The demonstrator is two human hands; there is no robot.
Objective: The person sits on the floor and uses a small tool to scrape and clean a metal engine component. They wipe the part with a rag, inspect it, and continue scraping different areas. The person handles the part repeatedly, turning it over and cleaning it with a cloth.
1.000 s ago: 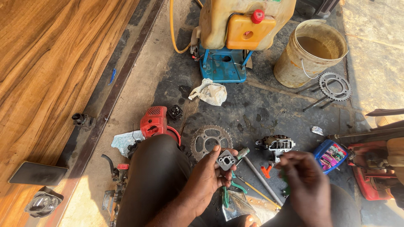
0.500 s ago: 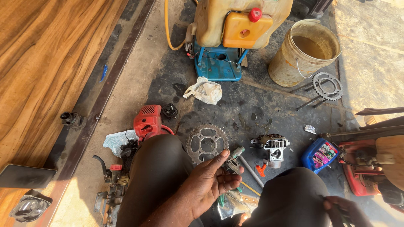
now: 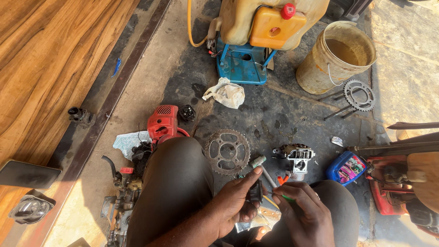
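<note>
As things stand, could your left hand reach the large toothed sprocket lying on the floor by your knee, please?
Probably yes. The sprocket lies bare on the floor just beyond the left hand, with nothing between them, but that hand is gripping a small dark part, which it would need to put down first.

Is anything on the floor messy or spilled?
Yes. The concrete floor has dark oily stains around the sprocket, and a crumpled rag lies dropped among the scattered engine parts.

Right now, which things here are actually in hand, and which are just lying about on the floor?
In hand:
- left hand holds a small dark engine part
- right hand holds a thin green-handled tool against it

Lying about:
- sprocket
- second sprocket
- bucket
- red engine cover
- white rag
- blue bottle
</note>
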